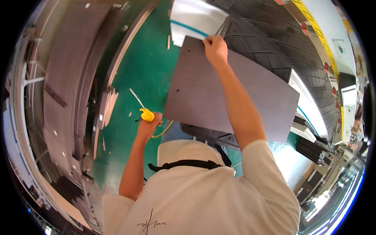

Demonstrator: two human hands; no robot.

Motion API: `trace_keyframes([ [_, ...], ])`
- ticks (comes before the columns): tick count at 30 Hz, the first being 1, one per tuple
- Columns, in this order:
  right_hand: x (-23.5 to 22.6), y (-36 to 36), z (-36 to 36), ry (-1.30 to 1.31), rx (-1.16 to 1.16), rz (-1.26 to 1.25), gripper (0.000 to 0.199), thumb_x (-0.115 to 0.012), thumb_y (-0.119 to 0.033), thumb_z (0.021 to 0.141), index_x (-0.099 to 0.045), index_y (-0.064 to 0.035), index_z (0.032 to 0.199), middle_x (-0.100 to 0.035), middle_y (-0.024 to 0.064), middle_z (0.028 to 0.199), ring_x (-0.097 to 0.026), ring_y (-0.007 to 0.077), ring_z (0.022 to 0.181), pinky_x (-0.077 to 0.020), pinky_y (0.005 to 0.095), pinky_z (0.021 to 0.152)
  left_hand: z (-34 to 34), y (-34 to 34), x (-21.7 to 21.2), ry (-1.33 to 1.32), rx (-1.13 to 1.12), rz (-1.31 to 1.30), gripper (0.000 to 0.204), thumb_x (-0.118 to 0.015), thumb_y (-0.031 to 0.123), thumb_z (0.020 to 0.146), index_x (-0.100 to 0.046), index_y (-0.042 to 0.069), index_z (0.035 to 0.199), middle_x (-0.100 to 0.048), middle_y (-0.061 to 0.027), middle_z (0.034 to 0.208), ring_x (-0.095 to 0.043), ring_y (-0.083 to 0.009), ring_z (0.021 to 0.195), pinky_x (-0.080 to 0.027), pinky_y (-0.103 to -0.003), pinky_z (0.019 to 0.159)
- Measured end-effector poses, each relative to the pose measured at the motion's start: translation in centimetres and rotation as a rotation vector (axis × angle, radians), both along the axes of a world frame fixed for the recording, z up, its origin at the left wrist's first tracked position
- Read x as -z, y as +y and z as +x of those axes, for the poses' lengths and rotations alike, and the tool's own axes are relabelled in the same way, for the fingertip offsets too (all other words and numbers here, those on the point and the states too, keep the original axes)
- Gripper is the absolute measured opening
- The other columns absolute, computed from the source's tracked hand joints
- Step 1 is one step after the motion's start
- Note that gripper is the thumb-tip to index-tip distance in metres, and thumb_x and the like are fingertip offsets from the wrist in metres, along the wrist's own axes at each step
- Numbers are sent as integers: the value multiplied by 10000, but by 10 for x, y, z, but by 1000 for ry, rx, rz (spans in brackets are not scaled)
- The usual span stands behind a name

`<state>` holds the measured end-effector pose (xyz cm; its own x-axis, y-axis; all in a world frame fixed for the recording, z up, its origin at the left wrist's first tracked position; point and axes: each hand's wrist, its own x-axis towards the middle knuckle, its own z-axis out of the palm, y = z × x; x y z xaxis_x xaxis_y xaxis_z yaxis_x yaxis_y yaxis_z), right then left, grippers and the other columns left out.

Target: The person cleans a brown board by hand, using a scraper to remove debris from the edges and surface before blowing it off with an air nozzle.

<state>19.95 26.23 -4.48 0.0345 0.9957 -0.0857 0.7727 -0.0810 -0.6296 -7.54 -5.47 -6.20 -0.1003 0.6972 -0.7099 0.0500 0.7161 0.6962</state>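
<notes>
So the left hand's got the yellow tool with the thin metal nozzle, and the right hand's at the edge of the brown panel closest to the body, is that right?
Not quite: the head view shows the right hand at the brown panel's far edge. The left hand does have the yellow tool with the thin metal nozzle.

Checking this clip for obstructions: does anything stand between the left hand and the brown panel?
Nothing visible does: the left hand, holding the yellow tool, is just left of the brown panel's near-left corner, with only green floor showing between.
</notes>
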Motion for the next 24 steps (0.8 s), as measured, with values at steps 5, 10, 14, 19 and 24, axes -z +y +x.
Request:
trace_keyframes([
  [5, 6, -8, -64, 76, -295, 95, 164, -676, -196, 944, -742, -46, 943, -672, 134, 1008, -675, 330, 919, -533, 417, 780, -76, -63, 27, 107, -61, -113, 315, -693, 342, 992, -707, 70, 1151, -724, -10, 904, -662, -83, 764, -455, -226, 576],
  [10, 5, -200, -77, 74, -772, 158, 124, -677, -126, 865, -704, -56, 964, -631, 117, 958, -639, 320, 924, -536, 426, 786, -154, -113, 63, 232, -178, -281, 281, -690, 358, 976, -723, 109, 1104, -725, 15, 869, -654, -79, 718, -450, -251, 573],
  [14, -23, -298, -103, 232, -762, -10, 80, -631, -91, 840, -661, -81, 913, -565, 101, 898, -611, 321, 905, -542, 446, 781, -181, -87, 71, 259, -95, -319, 294, -679, 370, 985, -713, 118, 1133, -718, 13, 908, -647, -83, 735, -427, -242, 575],
  [19, -10, -292, -119, 111, -310, 103, 76, -672, -117, 803, -614, -96, 846, -565, 93, 900, -620, 288, 862, -547, 387, 705, -151, -10, 58, 231, 92, -246, 366, -687, 423, 980, -701, 135, 1205, -713, 13, 950, -646, -77, 782, -423, -246, 621],
  [24, -7, -293, -69, -31, -123, 203, 140, -702, -144, 779, -588, -100, 845, -560, 87, 857, -622, 283, 844, -543, 395, 692, -92, 51, 39, 141, 269, -53, 395, -637, 446, 1021, -688, 112, 1225, -678, 18, 947, -638, -83, 783, -412, -238, 620],
])
